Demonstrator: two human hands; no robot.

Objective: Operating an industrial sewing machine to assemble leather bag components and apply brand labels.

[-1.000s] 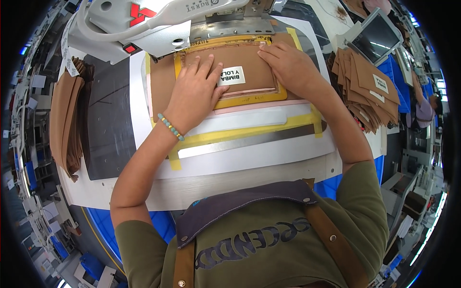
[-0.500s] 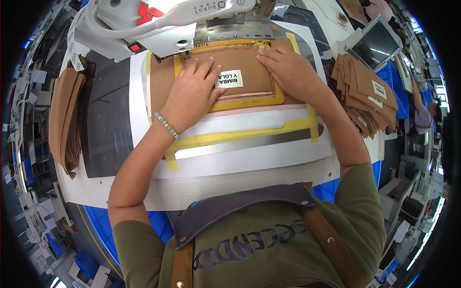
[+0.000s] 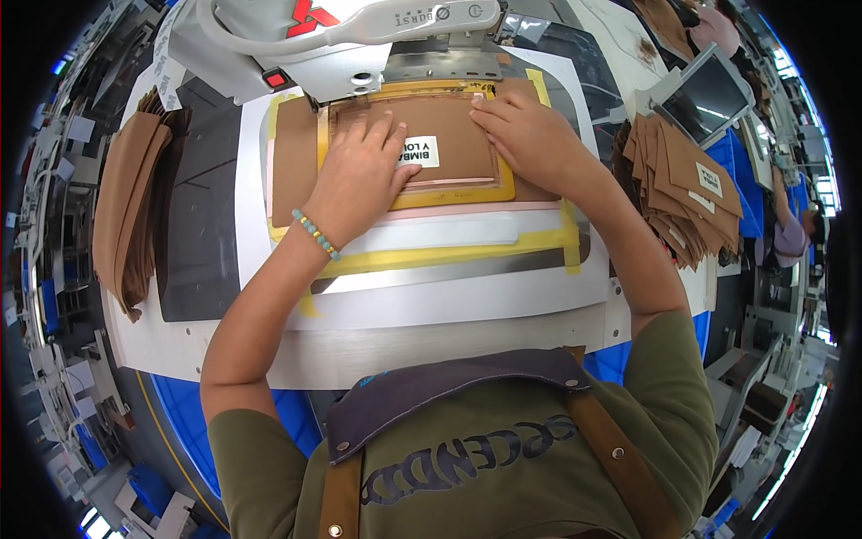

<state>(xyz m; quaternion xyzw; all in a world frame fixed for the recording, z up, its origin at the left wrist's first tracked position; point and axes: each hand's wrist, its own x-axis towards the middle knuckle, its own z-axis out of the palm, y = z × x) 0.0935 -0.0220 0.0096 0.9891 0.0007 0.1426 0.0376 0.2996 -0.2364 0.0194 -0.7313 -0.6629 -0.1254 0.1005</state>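
Observation:
A brown sheet-like panel (image 3: 449,117) with a white printed label (image 3: 426,153) lies inside a yellow rectangular frame (image 3: 467,195). Flat on the panel rests my left hand (image 3: 355,180), fingers spread, its thumb over the label's left end. My right hand (image 3: 530,144) lies across the frame's right side, fingertips touching its far right corner; the fingers are extended close together and hold nothing visible. More brown material (image 3: 294,166) shows beyond the frame's left side. The white sewing machine head (image 3: 260,49) stands right beyond my left fingertips.
Brown pieces hang folded in a pile (image 3: 130,198) at the left. On the right, a fanned stack of labelled brown pieces (image 3: 678,162) sits before a small screen (image 3: 705,94). Yellow tape (image 3: 449,253) edges the white sheet. A co-worker (image 3: 790,229) is at far right.
The yellow frame and panel have shifted slightly left beneath the machine head, which appears farther right in view. My right hand has moved a little left with the frame; my left hand stays flat.

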